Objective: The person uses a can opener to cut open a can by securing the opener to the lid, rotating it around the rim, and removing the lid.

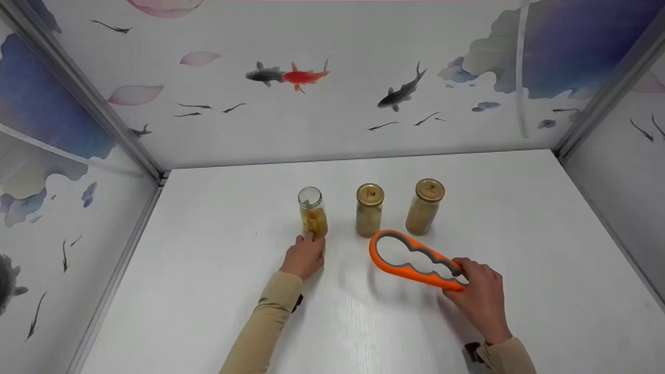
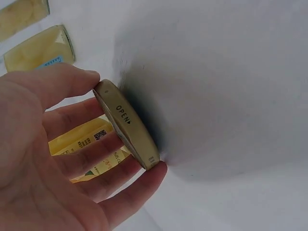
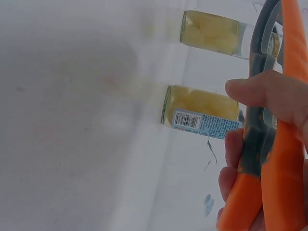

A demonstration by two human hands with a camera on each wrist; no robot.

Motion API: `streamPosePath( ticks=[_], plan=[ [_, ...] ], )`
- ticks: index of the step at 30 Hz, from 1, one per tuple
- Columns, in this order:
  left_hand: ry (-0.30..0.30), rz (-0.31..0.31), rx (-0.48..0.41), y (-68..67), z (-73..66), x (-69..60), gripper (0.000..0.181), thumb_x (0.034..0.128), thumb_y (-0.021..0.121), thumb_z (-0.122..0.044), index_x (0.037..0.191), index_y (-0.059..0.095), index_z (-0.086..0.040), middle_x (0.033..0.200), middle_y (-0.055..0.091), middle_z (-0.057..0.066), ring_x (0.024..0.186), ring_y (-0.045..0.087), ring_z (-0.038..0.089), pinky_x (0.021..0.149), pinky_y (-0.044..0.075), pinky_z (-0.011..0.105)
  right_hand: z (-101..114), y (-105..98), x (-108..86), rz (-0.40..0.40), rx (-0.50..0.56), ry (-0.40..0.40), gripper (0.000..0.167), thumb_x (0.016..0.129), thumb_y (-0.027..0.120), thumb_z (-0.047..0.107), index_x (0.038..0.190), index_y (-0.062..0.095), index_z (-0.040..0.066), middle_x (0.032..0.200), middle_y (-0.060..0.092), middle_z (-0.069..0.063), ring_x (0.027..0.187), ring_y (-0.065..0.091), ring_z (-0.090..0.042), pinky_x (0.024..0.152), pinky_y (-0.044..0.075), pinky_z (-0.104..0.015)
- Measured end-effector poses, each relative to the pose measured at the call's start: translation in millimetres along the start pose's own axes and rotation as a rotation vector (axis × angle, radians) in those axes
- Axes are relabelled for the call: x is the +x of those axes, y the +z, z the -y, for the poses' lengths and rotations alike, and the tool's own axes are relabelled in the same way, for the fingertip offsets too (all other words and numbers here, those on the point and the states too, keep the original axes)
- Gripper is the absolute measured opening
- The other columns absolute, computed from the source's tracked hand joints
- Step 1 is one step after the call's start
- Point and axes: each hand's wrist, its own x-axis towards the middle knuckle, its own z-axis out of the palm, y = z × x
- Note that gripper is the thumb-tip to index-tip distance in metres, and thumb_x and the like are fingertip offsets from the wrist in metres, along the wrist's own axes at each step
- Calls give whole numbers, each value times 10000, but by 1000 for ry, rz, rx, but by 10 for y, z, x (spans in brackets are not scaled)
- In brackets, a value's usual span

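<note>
My left hand [image 1: 304,257] is just in front of an uncapped glass jar [image 1: 313,213] with yellow contents and a yellow label. Seen from the left wrist, its thumb and fingers pinch a gold metal lid [image 2: 129,125] by the rim, tilted on edge close to the table; "OPEN" is printed on its side. My right hand [image 1: 483,296] grips the handle end of an orange jar opener [image 1: 426,278] with grey scalloped inner edges. The opener's rounded end points left, toward the middle lidded jar [image 1: 369,213]. A third jar [image 1: 423,213], gold-lidded too, stands to the right.
The three jars form a loose row across the white table [image 1: 208,291]. A printed panel with fish and petals [image 1: 332,124] rises behind them, and side panels [image 1: 47,234] flank the table. Metal frame bars [image 1: 98,98] run along the corners.
</note>
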Motion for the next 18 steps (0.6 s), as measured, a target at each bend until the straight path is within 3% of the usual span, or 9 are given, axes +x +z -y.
streamPosePath(
  ticks=[13,18],
  plan=[
    [-23,37,-18,21,-9,-34,279,886,684,-96,1145,616,-19,1089,544,196,960,537,364,717,510,492,-28,35,-42,28,-1,11,472,603,836,-24,1037,654,5,833,670,-92,789,537,-308,841,365,-564],
    [-13,30,-18,8,-11,-67,293,863,711,-103,1125,616,-13,1114,536,203,1061,512,392,833,477,536,-31,28,-46,37,-4,20,467,615,836,-14,1044,651,-2,841,673,-102,799,538,-314,841,364,-563]
  ],
)
